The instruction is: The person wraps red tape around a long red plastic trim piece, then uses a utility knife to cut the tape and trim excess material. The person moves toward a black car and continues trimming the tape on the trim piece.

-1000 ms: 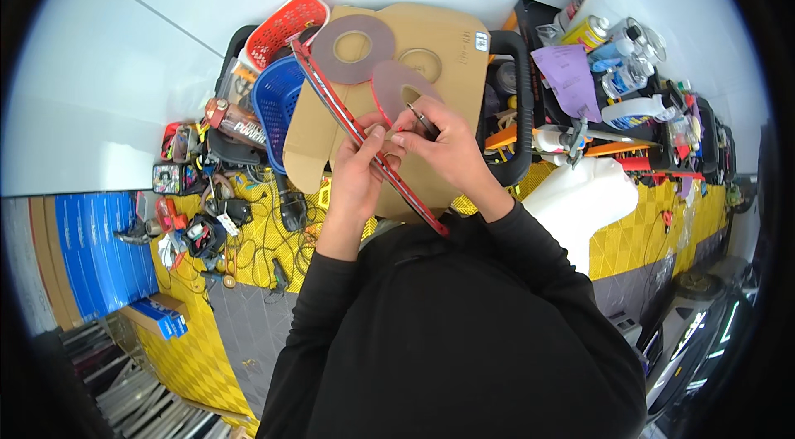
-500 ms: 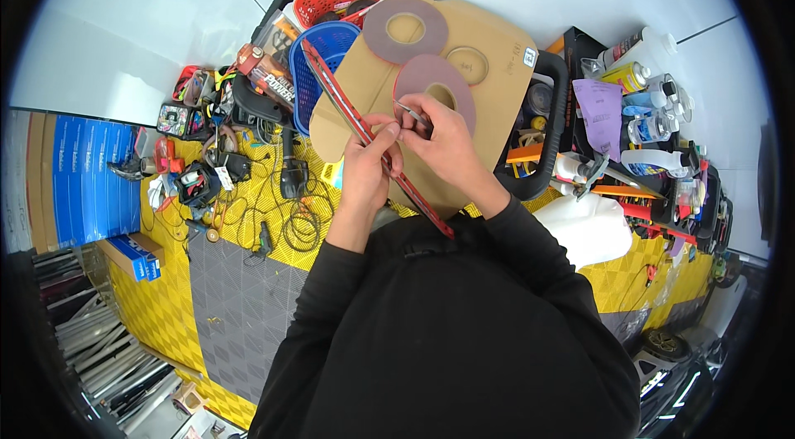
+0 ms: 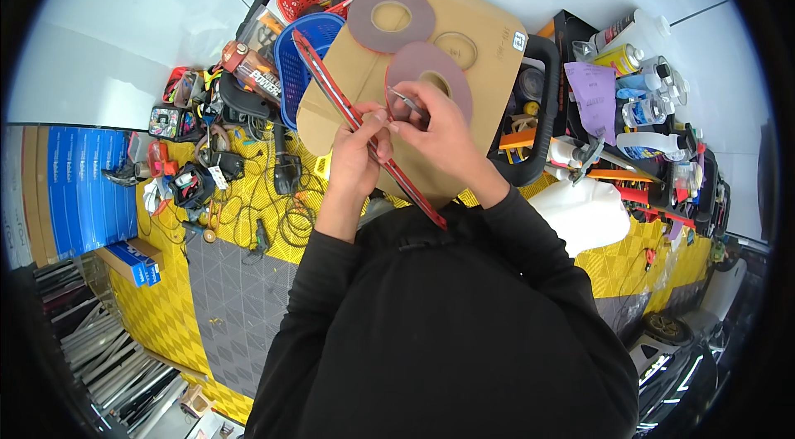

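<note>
Strip (image 3: 334, 93), frame centre, is seemingly mostly red-taped but unfinished, left hand (image 3: 358, 154) gripping it, right hand (image 3: 441, 126) grasping a slim tool (image 3: 404, 98).

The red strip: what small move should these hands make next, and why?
Perhaps the right hand should ease in against the red strip: the left hand grips the strip near its middle, the right is close beside it, and the slim tool in the right appears clear of it.

Pale glossy wall (image 3: 124, 33) above a yellow-and-grey patterned floor (image 3: 240, 306), in bright light.
</note>
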The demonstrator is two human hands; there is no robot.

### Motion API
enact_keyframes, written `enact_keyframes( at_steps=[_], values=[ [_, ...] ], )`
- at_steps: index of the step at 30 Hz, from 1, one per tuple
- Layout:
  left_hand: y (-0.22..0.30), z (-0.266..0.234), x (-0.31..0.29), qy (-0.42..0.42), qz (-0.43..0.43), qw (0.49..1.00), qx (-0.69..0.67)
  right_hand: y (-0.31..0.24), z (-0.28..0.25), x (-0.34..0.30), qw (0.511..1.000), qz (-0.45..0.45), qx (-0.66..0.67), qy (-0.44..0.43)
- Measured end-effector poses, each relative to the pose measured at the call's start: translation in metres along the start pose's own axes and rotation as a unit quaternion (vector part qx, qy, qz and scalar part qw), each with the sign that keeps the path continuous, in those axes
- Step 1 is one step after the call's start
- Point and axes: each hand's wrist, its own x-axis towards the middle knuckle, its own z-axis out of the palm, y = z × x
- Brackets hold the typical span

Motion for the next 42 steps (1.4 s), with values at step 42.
enact_keyframes(
  at_steps=[42],
  values=[
    [0.133,-0.090,-0.032,-0.076,0.142,0.964,-0.213,0.042,-0.043,-0.013,0.885,-0.019,-0.454,0.100]
  ],
)
